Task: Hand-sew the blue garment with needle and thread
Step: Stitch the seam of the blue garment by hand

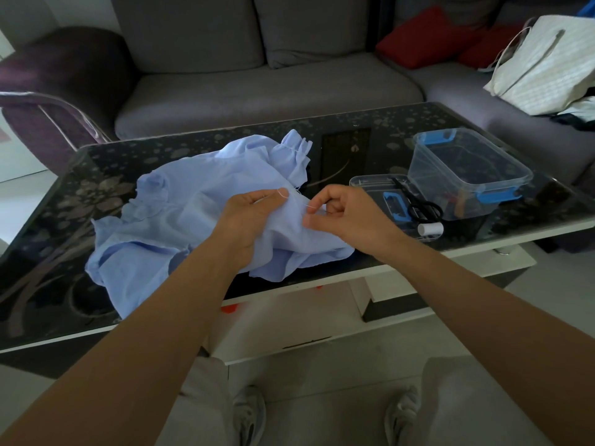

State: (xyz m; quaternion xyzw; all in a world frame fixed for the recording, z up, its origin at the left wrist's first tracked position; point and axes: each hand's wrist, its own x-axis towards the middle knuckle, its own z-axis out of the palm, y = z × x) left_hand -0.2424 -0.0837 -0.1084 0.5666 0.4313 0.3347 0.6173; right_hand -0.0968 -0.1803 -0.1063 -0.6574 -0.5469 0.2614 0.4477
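The blue garment lies crumpled mid-frame on the dark glass table. The left hand has its grip curled round a raised fold of it. Just to its right, the right hand pinches a thin pale thread in a tight grip at the cloth.

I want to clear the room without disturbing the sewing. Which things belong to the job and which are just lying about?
Job: blue garment, gripped by the left hand; white thread, pinched by the right hand; spool; scissors; clear box.
Lying about: red cushions; pale bag; sofa.
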